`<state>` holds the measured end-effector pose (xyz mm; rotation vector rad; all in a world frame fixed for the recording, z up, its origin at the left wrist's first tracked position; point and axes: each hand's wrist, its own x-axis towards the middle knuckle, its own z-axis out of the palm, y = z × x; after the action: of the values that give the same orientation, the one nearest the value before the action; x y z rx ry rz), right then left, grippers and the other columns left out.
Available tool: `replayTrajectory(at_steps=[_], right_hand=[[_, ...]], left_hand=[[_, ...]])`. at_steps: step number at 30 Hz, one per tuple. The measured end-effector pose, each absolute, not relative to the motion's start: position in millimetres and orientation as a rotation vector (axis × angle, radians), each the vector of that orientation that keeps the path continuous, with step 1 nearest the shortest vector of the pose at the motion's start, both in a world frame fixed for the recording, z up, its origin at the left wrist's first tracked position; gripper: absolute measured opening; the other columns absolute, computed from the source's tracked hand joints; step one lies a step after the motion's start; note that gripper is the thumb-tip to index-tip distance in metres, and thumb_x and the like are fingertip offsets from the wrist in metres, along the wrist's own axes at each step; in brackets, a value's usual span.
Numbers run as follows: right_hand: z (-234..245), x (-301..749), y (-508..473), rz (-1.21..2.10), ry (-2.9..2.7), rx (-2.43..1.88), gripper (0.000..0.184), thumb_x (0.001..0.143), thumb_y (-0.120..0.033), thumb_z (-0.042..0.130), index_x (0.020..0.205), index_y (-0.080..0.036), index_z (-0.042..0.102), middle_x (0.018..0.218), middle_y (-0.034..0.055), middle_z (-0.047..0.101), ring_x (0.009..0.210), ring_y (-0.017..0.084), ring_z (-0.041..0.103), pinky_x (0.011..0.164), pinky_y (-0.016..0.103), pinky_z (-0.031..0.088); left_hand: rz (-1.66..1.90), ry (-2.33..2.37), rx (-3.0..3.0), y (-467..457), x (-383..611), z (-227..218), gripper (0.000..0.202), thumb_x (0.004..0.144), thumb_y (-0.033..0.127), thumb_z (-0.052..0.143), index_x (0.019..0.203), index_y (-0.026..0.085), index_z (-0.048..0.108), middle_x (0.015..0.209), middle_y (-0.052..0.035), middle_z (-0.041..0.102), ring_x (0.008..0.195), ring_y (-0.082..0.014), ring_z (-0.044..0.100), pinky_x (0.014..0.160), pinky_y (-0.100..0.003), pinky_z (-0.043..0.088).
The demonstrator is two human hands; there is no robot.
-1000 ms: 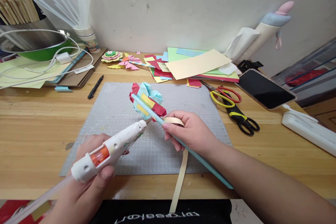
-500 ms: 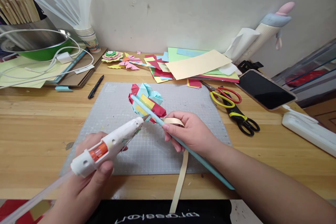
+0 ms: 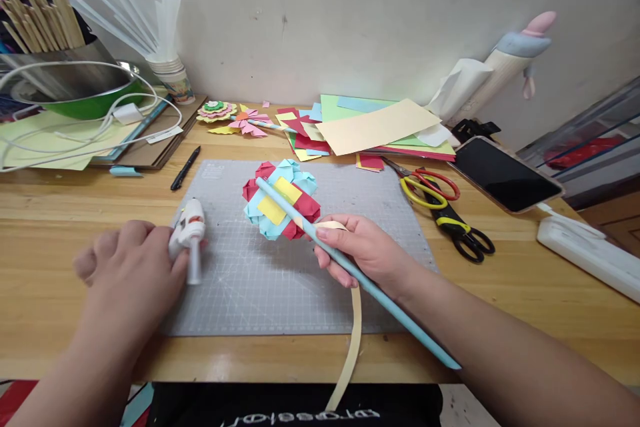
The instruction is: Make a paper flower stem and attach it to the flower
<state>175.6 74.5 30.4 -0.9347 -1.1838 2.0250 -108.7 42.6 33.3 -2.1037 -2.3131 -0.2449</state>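
In the head view my right hand (image 3: 357, 247) is closed around a light blue paper stem (image 3: 390, 303) and a cream paper strip (image 3: 354, 340), which hangs down past the table's front edge. At the stem's upper end is a folded paper flower (image 3: 304, 185) in red and light blue, its back with yellow patches towards me. The strip's other end meets the stem near the flower. My left hand (image 3: 135, 267) grips a white hot glue gun (image 3: 193, 223) at the left edge of the grey cutting mat (image 3: 240, 307); its fingers are partly hidden and blurred.
Scissors (image 3: 463, 230) lie right of the mat, beside a phone (image 3: 505, 173) and a white power strip (image 3: 590, 257). Coloured paper sheets (image 3: 380, 127) and finished paper flowers (image 3: 250, 121) line the wall. A black pen (image 3: 185, 168) lies left, near a cable and a green bowl (image 3: 95, 103).
My left hand has carried the glue gun away from the stem, left and down to the mat's edge, turning it. The flower now faces me more fully; my right hand keeps its hold.
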Motion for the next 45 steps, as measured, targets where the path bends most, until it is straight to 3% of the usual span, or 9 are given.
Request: replayTrajectory(at_steps=[3,5,8,11,13,16,22,33,45], right_hand=[[30,174,73,2.014,-1.146,-0.895,0.021,0.084,-0.036,0.061,0.078,-0.016,0.055,0.059,-0.0037,0.061,0.033,0.003,0.046,0.031,0.014,0.032],[29,173,71,1.978,-1.158,-0.876,0.019,0.083,-0.035,0.062,0.081,-0.017,0.054,0.061,-0.0034,0.063,0.034,0.004,0.048,0.031,0.014,0.033],[29,171,67,1.896,-1.220,-0.875,0.018,0.084,-0.033,0.062,0.080,-0.018,0.053,0.061,-0.0036,0.063,0.035,0.005,0.050,0.032,0.014,0.036],[30,170,62,1.813,-1.281,-0.906,0.018,0.083,-0.032,0.064,0.079,-0.018,0.054,0.061,-0.0040,0.062,0.036,0.005,0.050,0.033,0.015,0.037],[31,170,59,1.787,-1.304,-0.906,0.018,0.083,-0.032,0.064,0.078,-0.018,0.054,0.061,-0.0040,0.062,0.036,0.005,0.050,0.034,0.015,0.038],[32,170,58,1.807,-1.300,-0.874,0.019,0.082,-0.033,0.065,0.078,-0.018,0.054,0.060,-0.0037,0.061,0.036,0.005,0.049,0.034,0.016,0.038],[33,169,58,1.756,-1.324,-0.925,0.020,0.081,-0.035,0.065,0.079,-0.019,0.054,0.060,-0.0040,0.061,0.037,0.006,0.049,0.035,0.017,0.038],[32,168,53,1.493,-1.376,-1.111,0.018,0.077,-0.033,0.070,0.082,-0.021,0.057,0.059,-0.0057,0.055,0.042,0.007,0.049,0.040,0.019,0.041],[29,167,53,1.257,-1.536,-1.231,0.015,0.080,-0.033,0.067,0.080,-0.022,0.057,0.053,-0.0063,0.053,0.044,0.010,0.050,0.045,0.023,0.040]], left_hand=[[0.096,-2.273,-2.136,44,-107,32,0.053,0.087,0.050,0.037,0.113,0.007,0.055,0.106,-0.0192,0.049,0.106,-0.0410,0.045,0.093,-0.055,0.036],[-0.034,-2.198,-2.155,40,-99,36,0.052,0.086,0.044,0.042,0.123,0.008,0.051,0.114,-0.0198,0.050,0.109,-0.0400,0.046,0.094,-0.054,0.035],[-0.573,-2.024,-2.219,31,-77,45,0.031,0.083,0.033,0.053,0.108,0.017,0.058,0.104,-0.0118,0.058,0.100,-0.0318,0.054,0.089,-0.048,0.039],[-1.117,-1.971,-2.439,24,-52,48,0.006,0.083,0.028,0.058,0.086,0.023,0.060,0.083,-0.0015,0.059,0.079,-0.0178,0.056,0.072,-0.032,0.045],[-1.378,-2.092,-2.538,22,-38,46,0.003,0.085,0.027,0.057,0.085,0.025,0.060,0.073,0.0023,0.056,0.066,-0.0125,0.054,0.059,-0.025,0.043],[-1.636,-2.138,-2.494,22,-23,42,0.003,0.084,0.024,0.059,0.087,0.025,0.059,0.068,0.0046,0.052,0.059,-0.0097,0.049,0.052,-0.022,0.041],[-1.577,-1.987,-2.402,26,-8,46,0.005,0.081,0.021,0.063,0.079,0.023,0.059,0.063,0.0058,0.047,0.055,-0.0079,0.044,0.053,-0.022,0.038],[-1.522,-2.235,-2.467,39,-2,49,0.011,0.081,0.032,0.061,0.084,0.024,0.068,0.067,0.0024,0.064,0.057,-0.0115,0.053,0.052,-0.025,0.041],[-1.587,-2.376,-2.403,47,5,46,0.012,0.078,0.031,0.060,0.077,0.021,0.067,0.064,0.0009,0.065,0.055,-0.0126,0.054,0.051,-0.025,0.040]])
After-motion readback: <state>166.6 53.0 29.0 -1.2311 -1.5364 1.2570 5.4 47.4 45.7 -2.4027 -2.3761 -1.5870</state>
